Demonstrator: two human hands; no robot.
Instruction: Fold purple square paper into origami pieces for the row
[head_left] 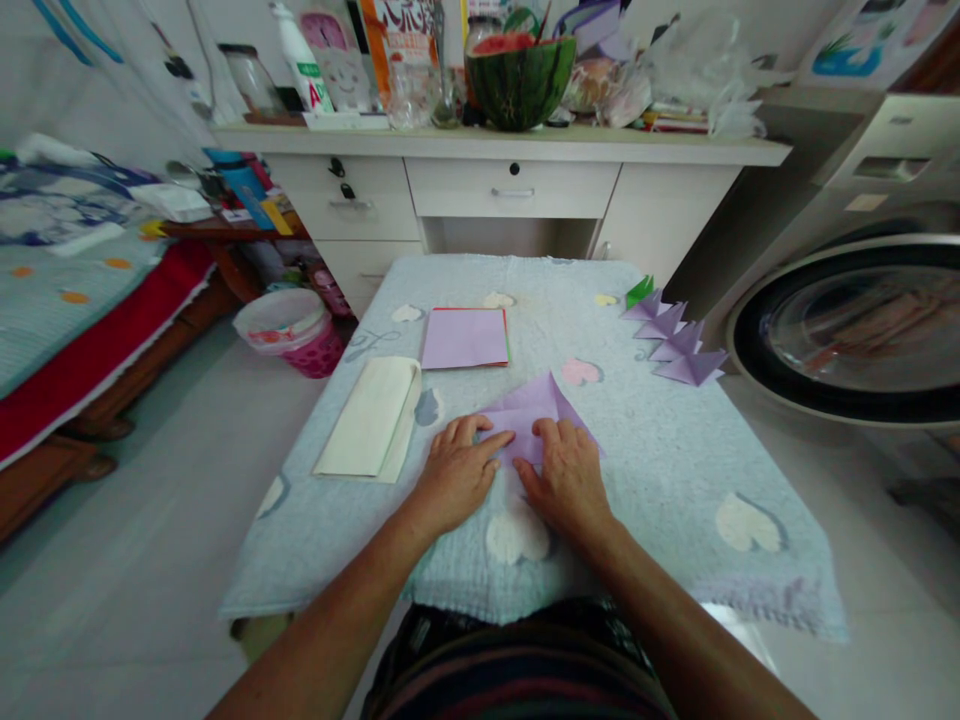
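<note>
A sheet of purple origami paper lies partly folded on the cloth-covered table, with a pointed corner at the top and another at the right. My left hand rests on its left side, pinning it with bent fingers while one finger stretches along the paper. My right hand presses down on the lower middle of the same sheet, its fingers curled and the thumb near the lower edge. Both hands cover much of the paper's lower part. Behind them sits a square stack of coloured paper, purple on top.
A folded cream paper lies left on the tablecloth. Several folded purple pieces and a green one line the right edge. Beyond stands a white cabinet bearing a cut watermelon; a washing machine is at right.
</note>
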